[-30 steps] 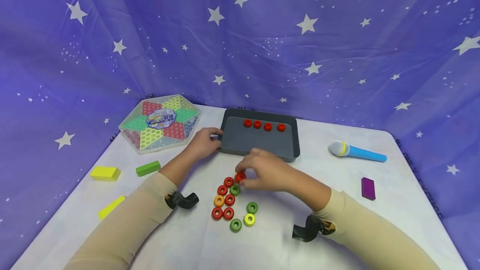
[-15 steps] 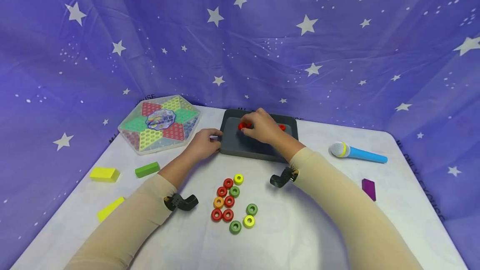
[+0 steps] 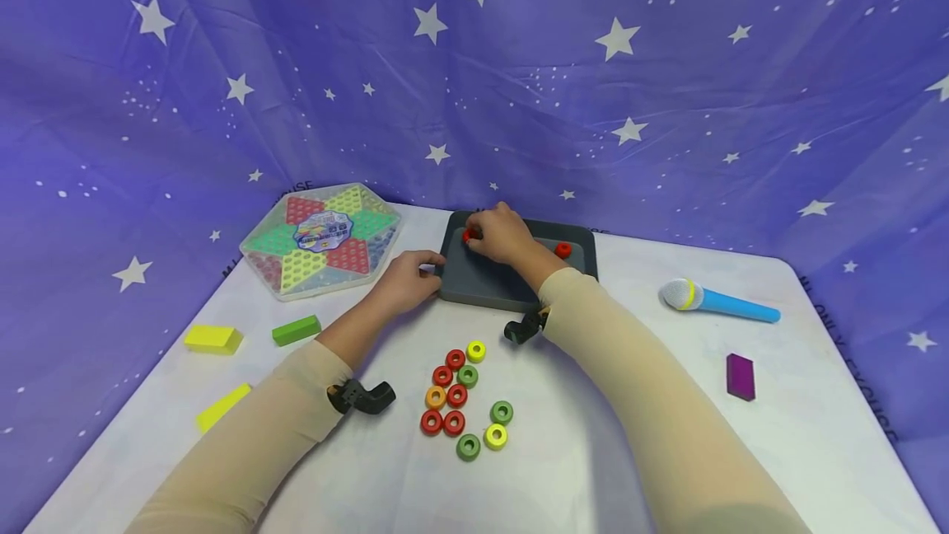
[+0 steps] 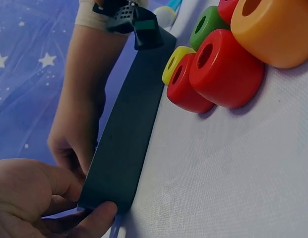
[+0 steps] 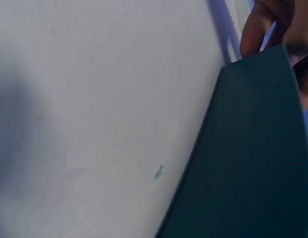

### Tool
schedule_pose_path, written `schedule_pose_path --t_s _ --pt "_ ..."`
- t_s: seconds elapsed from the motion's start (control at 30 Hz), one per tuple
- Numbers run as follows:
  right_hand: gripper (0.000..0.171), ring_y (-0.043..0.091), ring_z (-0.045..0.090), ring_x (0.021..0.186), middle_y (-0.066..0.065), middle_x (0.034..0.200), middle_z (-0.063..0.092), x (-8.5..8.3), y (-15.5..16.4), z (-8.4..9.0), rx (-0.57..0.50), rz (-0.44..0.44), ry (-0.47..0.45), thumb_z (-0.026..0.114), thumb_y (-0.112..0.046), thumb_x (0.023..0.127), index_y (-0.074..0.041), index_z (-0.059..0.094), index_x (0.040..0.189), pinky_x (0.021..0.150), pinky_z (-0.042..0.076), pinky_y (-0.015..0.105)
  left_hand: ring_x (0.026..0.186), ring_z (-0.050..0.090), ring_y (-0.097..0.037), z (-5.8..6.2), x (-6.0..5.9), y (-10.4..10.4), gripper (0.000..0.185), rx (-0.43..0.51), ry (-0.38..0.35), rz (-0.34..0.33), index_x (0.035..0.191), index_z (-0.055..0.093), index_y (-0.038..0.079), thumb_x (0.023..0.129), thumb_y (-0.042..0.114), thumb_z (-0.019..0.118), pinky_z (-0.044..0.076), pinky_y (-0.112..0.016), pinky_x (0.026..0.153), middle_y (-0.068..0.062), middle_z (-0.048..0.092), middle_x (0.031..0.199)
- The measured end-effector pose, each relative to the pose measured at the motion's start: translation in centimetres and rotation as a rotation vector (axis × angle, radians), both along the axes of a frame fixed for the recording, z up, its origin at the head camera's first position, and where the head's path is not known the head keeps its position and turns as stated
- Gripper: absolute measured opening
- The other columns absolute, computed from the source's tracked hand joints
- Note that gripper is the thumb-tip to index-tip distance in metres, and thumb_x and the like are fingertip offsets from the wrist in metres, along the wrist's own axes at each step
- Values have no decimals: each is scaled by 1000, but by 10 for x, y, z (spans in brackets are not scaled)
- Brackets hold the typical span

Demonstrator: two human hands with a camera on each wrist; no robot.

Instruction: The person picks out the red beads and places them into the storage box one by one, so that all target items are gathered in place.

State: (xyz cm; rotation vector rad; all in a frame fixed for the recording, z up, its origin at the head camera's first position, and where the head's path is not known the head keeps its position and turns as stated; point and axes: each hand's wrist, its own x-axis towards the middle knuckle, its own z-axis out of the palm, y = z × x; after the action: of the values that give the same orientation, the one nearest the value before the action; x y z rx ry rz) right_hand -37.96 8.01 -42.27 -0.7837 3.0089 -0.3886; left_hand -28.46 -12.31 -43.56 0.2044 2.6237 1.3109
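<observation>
In the head view, my right hand (image 3: 502,235) reaches into the dark grey tray (image 3: 478,291) and pinches a red bead (image 3: 468,236) near its back left corner. Another red bead (image 3: 563,250) shows on the tray's right side; my hand and forearm hide the tray's middle. My left hand (image 3: 408,280) holds the tray's left edge, and in the left wrist view its fingertips (image 4: 106,210) touch the tray's corner. On the white table in front lie several red beads (image 3: 456,395), an orange bead (image 3: 435,398), green beads (image 3: 468,447) and yellow beads (image 3: 496,436).
A hexagonal Chinese checkers box (image 3: 322,241) lies behind my left arm. Left are yellow blocks (image 3: 213,339) and a green block (image 3: 296,330). A blue toy microphone (image 3: 719,301) and a purple block (image 3: 740,377) lie right. A starry purple curtain (image 3: 519,89) hangs behind.
My right hand has carried a red bead from the group on the table into the tray, then towards its back left corner. A yellow bead has come into sight. My left hand stays on the tray.
</observation>
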Motion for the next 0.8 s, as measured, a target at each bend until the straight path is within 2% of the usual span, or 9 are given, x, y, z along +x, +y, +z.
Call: schedule_pose_path --t_s 0.27,0.47,0.6,0.67,0.8 --pt "35 28 49 103 0 116 71 4 4 -2 66 9 7 69 -36 96 -22 71 127 94 46 45 93 71 -21 1 1 3 46 7 -2 -14 135 63 6 89 10 59 59 -31 74 -15 65 130" --pt "48 28 49 99 2 129 68 18 14 10 -19 49 32 73 -39 92 -21 65 137 88 46 45 95 70 -21 1 0 5 45 -1 -12 -18 135 63 7 90 10 60 59 -32 75 -14 65 131" --pt "48 28 57 109 4 129 67 45 21 26 -137 165 -3 73 -38 92 -16 66 134 93 49 44 96 70 -22 1 -1 3 44 -14 -7 -14 135 63 6 91 11 61 59 -33 77 -13 65 131" --pt "46 27 61 112 4 127 68 67 24 34 -197 239 -31 74 -36 92 -15 67 132 93 52 42 97 70 -23 1 -1 2 44 -10 -2 -7 134 63 6 90 10 61 59 -33 77 -13 65 130" --pt "41 24 66 103 1 122 68 117 28 41 -253 374 -101 75 -33 91 -16 70 128 87 54 35 100 69 -24 3 -1 1 45 0 6 -17 134 62 4 90 9 59 59 -33 77 -15 65 131"
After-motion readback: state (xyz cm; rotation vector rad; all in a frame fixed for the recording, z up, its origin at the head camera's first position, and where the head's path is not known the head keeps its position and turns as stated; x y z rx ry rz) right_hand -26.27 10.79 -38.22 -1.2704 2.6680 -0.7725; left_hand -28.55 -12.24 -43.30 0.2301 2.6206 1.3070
